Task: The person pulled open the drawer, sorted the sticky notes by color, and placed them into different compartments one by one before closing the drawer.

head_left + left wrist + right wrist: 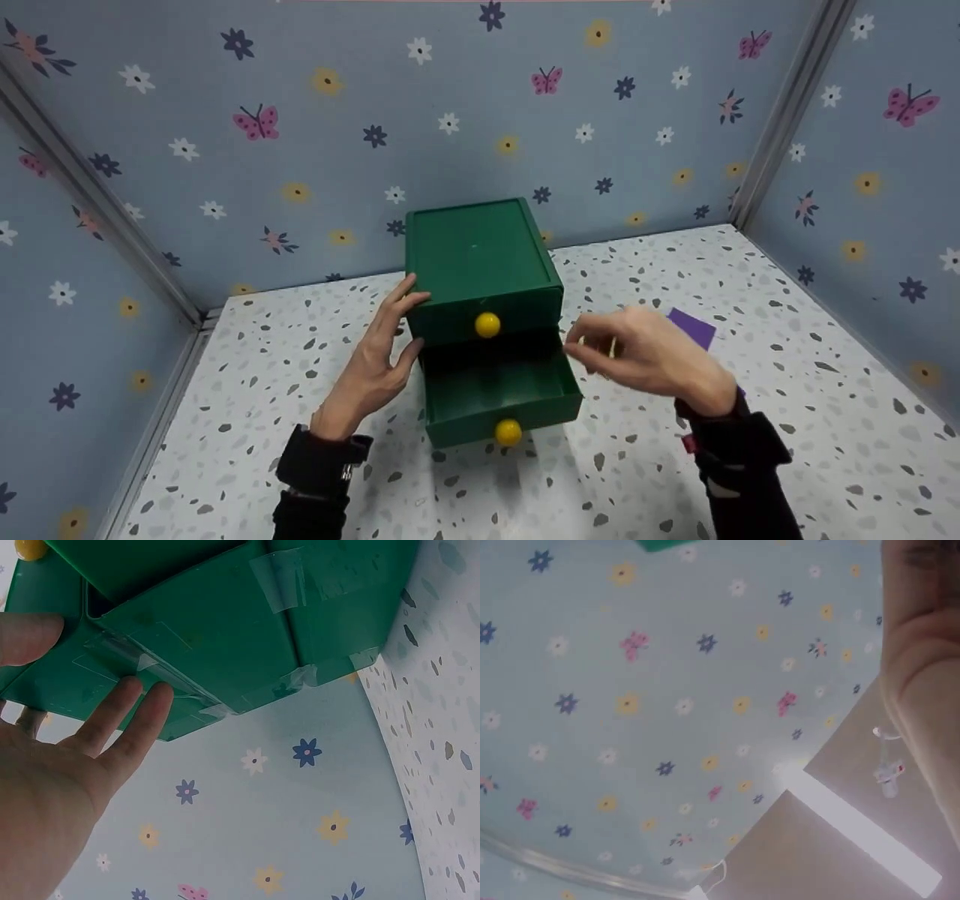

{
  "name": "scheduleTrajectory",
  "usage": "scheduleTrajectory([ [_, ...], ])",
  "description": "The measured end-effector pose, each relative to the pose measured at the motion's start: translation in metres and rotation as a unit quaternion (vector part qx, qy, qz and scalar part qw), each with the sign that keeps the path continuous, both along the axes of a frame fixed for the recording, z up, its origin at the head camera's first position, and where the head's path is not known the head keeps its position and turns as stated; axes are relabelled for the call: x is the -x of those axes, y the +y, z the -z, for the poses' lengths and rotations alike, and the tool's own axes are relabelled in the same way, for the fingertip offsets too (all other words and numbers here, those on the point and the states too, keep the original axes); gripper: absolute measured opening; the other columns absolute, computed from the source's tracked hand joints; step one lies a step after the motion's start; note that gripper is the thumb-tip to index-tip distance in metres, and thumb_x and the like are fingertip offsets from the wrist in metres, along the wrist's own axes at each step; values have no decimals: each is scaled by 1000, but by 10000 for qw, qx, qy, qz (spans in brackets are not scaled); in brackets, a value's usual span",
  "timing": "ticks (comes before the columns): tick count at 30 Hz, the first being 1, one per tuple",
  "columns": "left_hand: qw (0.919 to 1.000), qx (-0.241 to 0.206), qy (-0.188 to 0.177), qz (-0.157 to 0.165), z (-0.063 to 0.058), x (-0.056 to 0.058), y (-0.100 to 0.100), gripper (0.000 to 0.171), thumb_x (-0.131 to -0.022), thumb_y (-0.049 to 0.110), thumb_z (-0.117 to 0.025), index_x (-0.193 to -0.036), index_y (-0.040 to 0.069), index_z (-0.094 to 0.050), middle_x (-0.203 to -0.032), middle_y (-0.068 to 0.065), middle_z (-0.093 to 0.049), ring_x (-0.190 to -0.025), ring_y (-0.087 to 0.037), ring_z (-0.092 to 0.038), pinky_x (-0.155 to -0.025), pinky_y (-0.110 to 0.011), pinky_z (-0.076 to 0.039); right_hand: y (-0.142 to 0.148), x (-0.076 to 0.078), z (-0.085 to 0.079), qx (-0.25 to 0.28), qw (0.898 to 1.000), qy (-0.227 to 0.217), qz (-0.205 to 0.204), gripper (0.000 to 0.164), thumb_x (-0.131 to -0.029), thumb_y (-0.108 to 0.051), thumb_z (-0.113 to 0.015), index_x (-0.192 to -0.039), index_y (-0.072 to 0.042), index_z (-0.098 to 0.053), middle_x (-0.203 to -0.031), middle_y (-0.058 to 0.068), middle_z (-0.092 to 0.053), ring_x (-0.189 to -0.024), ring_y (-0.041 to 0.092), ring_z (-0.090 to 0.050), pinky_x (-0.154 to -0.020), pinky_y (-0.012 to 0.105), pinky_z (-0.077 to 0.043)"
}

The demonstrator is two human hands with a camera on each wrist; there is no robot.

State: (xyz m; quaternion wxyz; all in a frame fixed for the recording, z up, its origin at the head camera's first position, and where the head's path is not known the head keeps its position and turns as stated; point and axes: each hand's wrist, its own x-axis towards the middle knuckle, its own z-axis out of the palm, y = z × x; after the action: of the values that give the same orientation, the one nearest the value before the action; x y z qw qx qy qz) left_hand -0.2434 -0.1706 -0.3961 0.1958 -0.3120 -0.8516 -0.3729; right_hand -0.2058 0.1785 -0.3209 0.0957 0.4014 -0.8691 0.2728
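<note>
A small green drawer cabinet (476, 251) stands with its lower drawer (502, 427) pulled out and its upper one closed. Each drawer front has a round yellow knob (487, 325). My left hand (375, 367) rests against the cabinet's left side, fingertips at the top front edge and thumb lower down. In the left wrist view, its fingers (142, 712) touch the taped green side. Just right of the open drawer, my right hand (645, 349) curls its fingers around a small yellow-green thing, mostly hidden by them. Only the edge of that hand shows in the right wrist view.
A purple square (694, 328) lies on the speckled white tabletop (277, 390), partly behind the right hand. Flower-patterned walls (450, 112) close off the back and both sides. Metal strips (780, 112) run along the corners.
</note>
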Motion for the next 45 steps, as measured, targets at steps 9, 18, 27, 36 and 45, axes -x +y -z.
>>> scheduleTrajectory([
  [9,9999,59,-72,-107,-1,-2,-2,62,-94,4,-53,-146,29,-29,-160,5,-12,-143,-14,-28,-100,-39,-44,32,43,14,256,9883,-53,1500,15,-89,-26,-66,-100,-16,-66,-127,5,-49,-94,16,-60,-64,25,-55],
  [18,10000,5,-80,-38,-2,-2,0,62,-94,4,-53,-146,28,-30,-160,3,-13,-143,-16,-28,-103,-42,-44,42,78,46,-171,9799,-831,1808,28,-89,-28,-65,-112,-12,-61,-128,12,-49,-99,28,-59,-80,42,-52],
  [27,10000,58,-58,2,-1,-2,0,63,-95,5,-52,-148,29,-26,-160,2,-10,-145,-13,-23,-112,-29,-36,44,104,84,-1352,9410,-2431,1930,56,-89,-35,-62,-134,-4,-48,-138,23,-46,-122,37,-49,-99,52,-44],
  [36,9998,115,-135,-10,-2,-4,0,63,-96,7,-50,-148,30,-24,-161,3,-8,-146,-12,-21,-114,-28,-33,44,114,107,-2316,8805,-3469,2251,66,-84,-46,-65,-138,-13,-47,-141,18,-46,-116,29,-53,-93,49,-49],
  [45,9999,122,-110,-15,-2,-3,0,62,-96,7,-51,-148,28,-25,-161,3,-8,-146,-15,-22,-114,-31,-33,40,114,115,-2640,8716,-3174,2645,88,-78,-48,-71,-149,-15,-29,-141,27,-39,-125,42,-40,-95,63,-43],
])
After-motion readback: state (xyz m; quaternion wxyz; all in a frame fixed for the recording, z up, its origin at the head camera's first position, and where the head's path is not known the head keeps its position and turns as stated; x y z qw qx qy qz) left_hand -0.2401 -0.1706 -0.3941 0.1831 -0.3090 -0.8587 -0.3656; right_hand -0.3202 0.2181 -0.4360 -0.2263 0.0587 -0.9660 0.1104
